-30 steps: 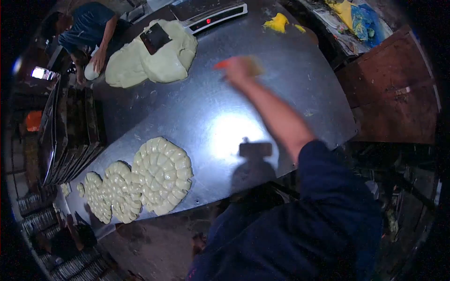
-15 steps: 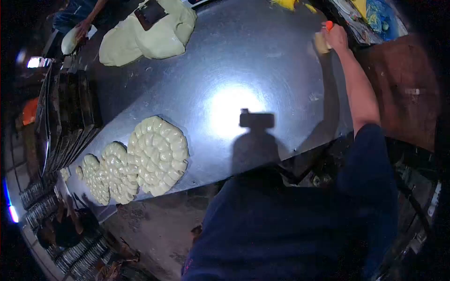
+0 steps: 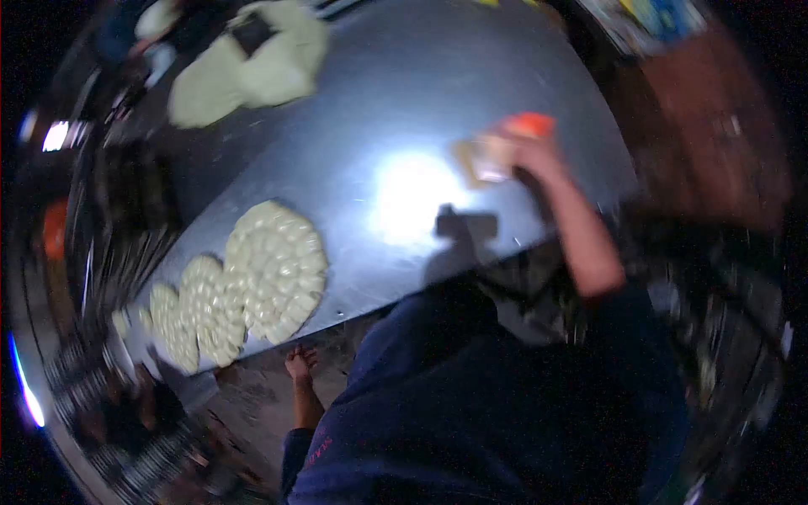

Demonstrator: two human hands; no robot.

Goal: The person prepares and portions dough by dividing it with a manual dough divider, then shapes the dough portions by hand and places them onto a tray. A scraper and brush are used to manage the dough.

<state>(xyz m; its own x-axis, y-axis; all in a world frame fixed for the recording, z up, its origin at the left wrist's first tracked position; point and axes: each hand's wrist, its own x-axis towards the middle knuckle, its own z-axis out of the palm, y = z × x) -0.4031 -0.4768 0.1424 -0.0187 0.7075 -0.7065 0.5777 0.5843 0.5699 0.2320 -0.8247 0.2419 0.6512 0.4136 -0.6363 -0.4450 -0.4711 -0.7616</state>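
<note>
Light pools on the steel table as, right of centre in the frame, the nearer right hand grasps a blurred orange-handled brush, its long axis slanting down-left from the fingers, while the left hand hangs empty, loosely open, lower left of centre.

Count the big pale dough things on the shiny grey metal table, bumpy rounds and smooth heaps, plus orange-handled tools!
Bumpy round pale dough clusters: 3
Big smooth pale dough heap: 1
Orange-handled tool with tan head: 1
Total: 5
Tiny pale pieces at far left are too blurred to count.
</note>
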